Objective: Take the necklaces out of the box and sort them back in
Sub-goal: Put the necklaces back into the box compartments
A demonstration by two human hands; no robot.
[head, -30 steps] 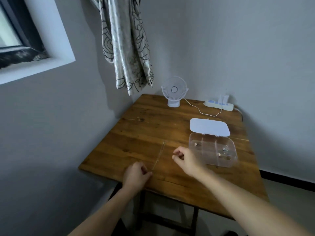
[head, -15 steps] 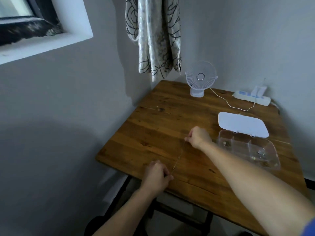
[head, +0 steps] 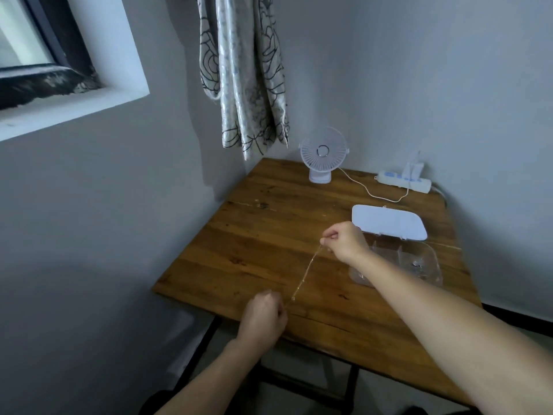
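A thin gold necklace (head: 305,275) is stretched straight between my two hands above the wooden table (head: 257,247). My left hand (head: 263,317) pinches its near end by the table's front edge. My right hand (head: 344,241) pinches the far end, just left of the clear plastic box (head: 431,265). The box stands open with its white lid (head: 389,223) folded back, and small jewellery pieces (head: 417,265) lie in its compartments. My right forearm covers part of the box.
A small white fan (head: 321,154) stands at the table's back, its cable running to a white power strip (head: 404,181) by the wall. A patterned curtain (head: 245,73) hangs above the back left corner. Walls close in left and behind.
My right hand moved away from the left to the necklace's far end and lifted it, so the chain is now pulled taut. The camera view shifted left.
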